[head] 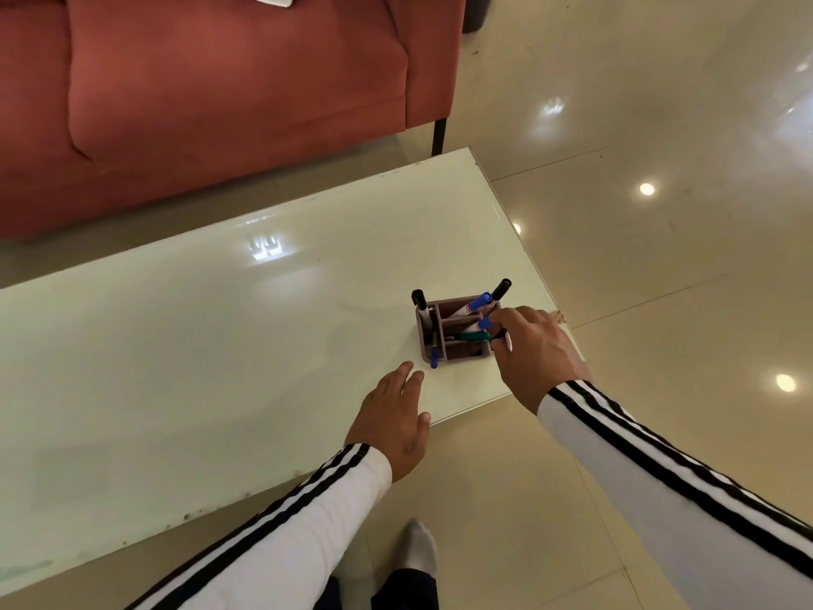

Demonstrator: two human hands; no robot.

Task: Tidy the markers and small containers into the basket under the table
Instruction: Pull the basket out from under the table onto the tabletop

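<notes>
Markers (466, 311): several, capped in blue, black and green, standing or leaning in a small brown organiser (455, 332) with divided compartments. One black-capped marker (421, 306) stands nearly upright in the far-left cell; a blue-capped marker (473, 305) and another black-capped one (500, 290) lean out over the far-right corner; a green marker (473, 335) lies across the middle cells; a thin blue pen (434, 350) tilts over the near-left wall. Loose leaning suggests they were dropped in, not sorted.

Organiser: sits on the table (220, 345), close to its right-hand end and not far from the near edge.

Right hand (534, 350): at the organiser's right side, fingers curled narrow over the right wall and the marker ends there, apparently gripping to lift; whether they pinch a marker or the wall cannot be told.

Left hand (391, 416): flat and relaxed, fingers spread slightly and holding nothing, just short of the organiser's near-left corner, probably ready to steady it.

Table: long, pale, glossy top, otherwise bare, reflecting ceiling lights. Basket beneath it: not visible.

Room: shiny beige tiled floor (638, 125); a red upholstered sofa (220, 90) beyond the table's far edge; a socked foot (420, 548) below.
</notes>
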